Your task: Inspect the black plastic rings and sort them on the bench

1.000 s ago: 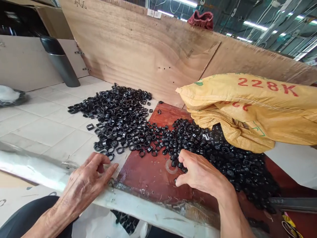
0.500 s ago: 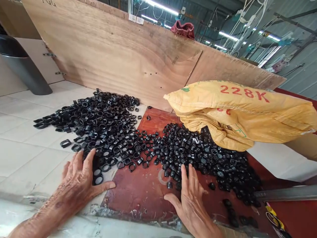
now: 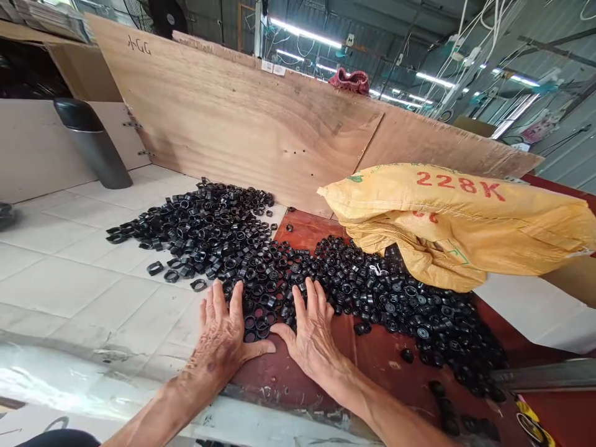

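Black plastic rings (image 3: 209,226) lie in a heap from the pale tiled surface onto the red-brown board. Small black round caps (image 3: 391,292) form a second heap on the right, and the two heaps meet in the middle. My left hand (image 3: 218,329) rests open at the near edge of the rings, fingers stretched forward, fingertips against them. Close beside it, my right hand (image 3: 311,329) is open too, its fingertips touching the near left side of the caps. Both thumbs point inward, with several rings between the hands. Neither hand grips anything.
A yellow woven sack (image 3: 465,217) marked 228K lies behind the caps. A plywood panel (image 3: 233,112) closes off the back. At the left stands a dark bottle (image 3: 100,149). Yellow-handled scissors (image 3: 531,419) lie by a metal bar (image 3: 540,374) at the right. A red knitted item (image 3: 349,81) tops the panel.
My left hand has moved right, pushing rings onto the red-brown board. My right hand has moved left, bringing caps toward the middle. The hands are now much closer together, and the view has shifted slightly.
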`<state>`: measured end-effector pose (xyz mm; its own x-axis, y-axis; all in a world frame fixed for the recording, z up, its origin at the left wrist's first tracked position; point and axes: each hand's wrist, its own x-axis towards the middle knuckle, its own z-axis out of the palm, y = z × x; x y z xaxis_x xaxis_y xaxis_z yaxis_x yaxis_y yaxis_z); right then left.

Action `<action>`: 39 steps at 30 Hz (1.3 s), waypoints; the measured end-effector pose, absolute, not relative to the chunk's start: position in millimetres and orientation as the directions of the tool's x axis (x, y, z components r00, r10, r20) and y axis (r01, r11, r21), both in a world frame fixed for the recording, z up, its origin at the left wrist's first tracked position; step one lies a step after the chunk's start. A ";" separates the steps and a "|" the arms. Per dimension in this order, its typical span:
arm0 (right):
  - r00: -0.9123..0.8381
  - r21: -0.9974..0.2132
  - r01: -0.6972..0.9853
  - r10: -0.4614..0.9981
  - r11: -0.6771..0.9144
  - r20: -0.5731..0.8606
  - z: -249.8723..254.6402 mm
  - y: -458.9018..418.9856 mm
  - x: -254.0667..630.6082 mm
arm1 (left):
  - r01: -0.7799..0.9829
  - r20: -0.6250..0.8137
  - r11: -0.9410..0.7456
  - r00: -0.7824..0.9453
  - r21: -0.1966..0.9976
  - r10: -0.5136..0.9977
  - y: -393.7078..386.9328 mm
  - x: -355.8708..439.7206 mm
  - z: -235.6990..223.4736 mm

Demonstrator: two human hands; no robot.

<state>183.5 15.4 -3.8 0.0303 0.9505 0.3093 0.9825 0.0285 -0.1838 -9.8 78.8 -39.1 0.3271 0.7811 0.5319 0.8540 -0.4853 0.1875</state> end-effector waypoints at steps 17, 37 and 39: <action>-0.234 -0.472 0.853 0.972 0.221 0.033 61.1 4.3 216.2 | 0.579 0.376 -0.632 0.510 0.515 0.773 44.5 -33.9 -1.4; -0.057 -0.967 0.247 0.997 0.057 0.044 42.3 -0.1 182.8 | 0.455 0.301 -0.507 0.451 0.732 0.840 34.1 -29.3 13.2; -0.080 -0.948 0.278 0.987 0.154 0.137 42.8 -0.6 179.5 | 0.441 0.254 -0.462 0.452 0.769 0.855 32.8 -27.1 15.9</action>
